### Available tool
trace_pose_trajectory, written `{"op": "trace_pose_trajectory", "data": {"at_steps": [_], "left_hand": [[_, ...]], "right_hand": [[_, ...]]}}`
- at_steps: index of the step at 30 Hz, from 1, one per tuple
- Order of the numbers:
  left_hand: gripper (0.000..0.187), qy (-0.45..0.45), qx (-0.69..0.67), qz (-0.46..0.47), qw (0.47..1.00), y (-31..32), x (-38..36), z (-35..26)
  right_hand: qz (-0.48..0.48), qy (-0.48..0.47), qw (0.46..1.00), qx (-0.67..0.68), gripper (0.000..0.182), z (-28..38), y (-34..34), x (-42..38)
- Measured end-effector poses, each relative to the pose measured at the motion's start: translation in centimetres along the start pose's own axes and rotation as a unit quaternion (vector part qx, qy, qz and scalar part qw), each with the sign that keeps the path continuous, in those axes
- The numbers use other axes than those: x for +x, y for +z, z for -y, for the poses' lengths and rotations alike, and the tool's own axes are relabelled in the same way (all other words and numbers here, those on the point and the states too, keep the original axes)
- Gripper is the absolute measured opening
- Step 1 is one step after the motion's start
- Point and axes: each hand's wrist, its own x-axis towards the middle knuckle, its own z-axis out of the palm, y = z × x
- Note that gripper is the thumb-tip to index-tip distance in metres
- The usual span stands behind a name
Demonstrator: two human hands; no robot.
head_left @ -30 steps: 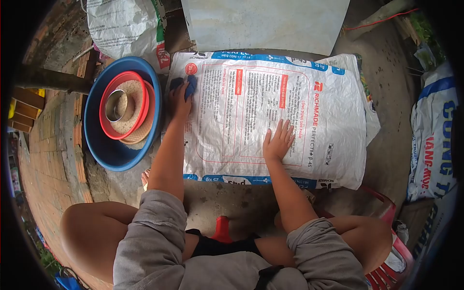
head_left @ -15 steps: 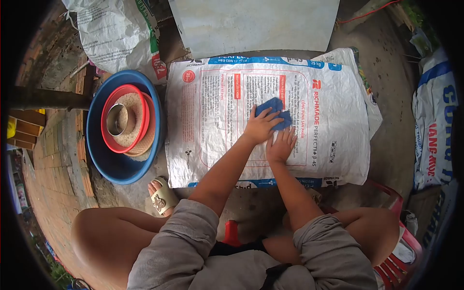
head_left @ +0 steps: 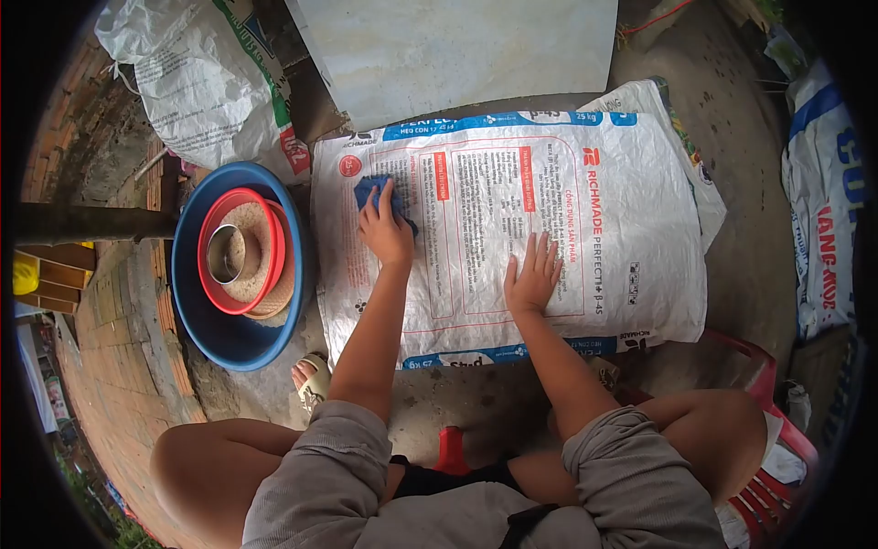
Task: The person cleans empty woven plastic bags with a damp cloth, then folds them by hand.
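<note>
Grain (head_left: 261, 240) fills much of a red basin (head_left: 236, 199) to the left of the white RICHMADE sack (head_left: 654, 183), with a metal cup (head_left: 219, 256) set in it. The red basin and a woven tray (head_left: 274, 302) sit inside a large blue basin (head_left: 208, 331), near the sack's left edge. The sack itself lies spread out with its printed face up, in front of the person.

Toward the sack's left end, the left hand (head_left: 384, 229) holds a blue cloth (head_left: 365, 191), its fingers extended over the bunched fabric and pressing it onto the print. This is the fresh change: half a second ago, hand and cloth were at the sack's middle, right beside the other hand. That sweep looks like wiping, and it suggests the work is spread along the sack rather than kept to one spot.

Right of the sack's middle, the right hand (head_left: 533, 282) has stayed put, palm down and holding nothing, its fingers modestly spread; it probably steadies the plastic against the rubbing. Beyond the sack's lower right corner is a red chair (head_left: 761, 491).
</note>
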Motion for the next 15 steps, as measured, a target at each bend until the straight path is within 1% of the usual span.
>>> {"op": "trace_pose_trajectory", "data": {"at_steps": [1,2,3,4,5,6,7,9,10,11,12,13,15], "left_hand": [[0.064,0.074,-0.014,0.031,0.997,0.3,-2.0,-2.7],[0.062,0.138,-0.071,0.081,0.985,0.6,-4.0,-5.4],[0.057,0.214,-0.060,0.147,0.964,1.1,-5.8,-7.8],[0.052,0.272,-0.090,0.236,0.929,2.5,-8.0,-9.2],[0.049,0.359,-0.034,0.252,0.898,2.6,-9.8,-10.6],[0.051,0.383,-0.004,0.202,0.901,5.2,-11.4,-10.7],[0.051,0.382,-0.005,0.201,0.902,4.9,-10.9,-10.7],[0.049,0.377,-0.049,0.282,0.881,4.0,-8.8,-10.3],[0.050,0.400,-0.040,0.277,0.873,4.2,-7.7,-9.6],[0.052,0.417,-0.034,0.261,0.870,4.8,-6.4,-8.3],[0.053,0.393,0.002,0.259,0.883,4.4,-4.8,-7.3],[0.052,0.347,0.037,0.257,0.901,3.2,-2.7,-6.4],[0.055,0.225,0.076,0.205,0.950,2.7,0.8,-2.4]], "right_hand": [[-0.001,-0.001,1.000,0.000,0.063,0.0,0.0,0.0],[0.004,0.001,1.000,-0.005,0.064,0.0,0.1,0.0],[0.009,0.005,1.000,-0.009,0.066,0.0,0.2,0.0],[0.039,0.011,0.999,-0.033,0.068,0.0,0.0,0.1],[0.069,0.016,0.996,-0.058,0.070,0.1,-0.2,0.2],[0.076,0.036,0.996,-0.029,0.073,0.0,0.3,0.2],[0.076,0.035,0.996,-0.030,0.073,-0.1,0.2,0.2],[0.074,0.025,0.995,-0.057,0.071,-0.1,-0.1,0.1],[0.073,0.024,0.995,-0.057,0.071,0.0,0.0,0.1],[0.042,0.017,0.998,-0.031,0.069,0.0,0.2,0.0],[0.011,0.012,1.000,-0.005,0.068,0.0,0.3,0.0],[0.006,0.010,1.000,0.000,0.065,0.1,0.0,0.0],[0.007,0.011,1.000,0.005,0.065,0.1,0.0,0.1]]}}
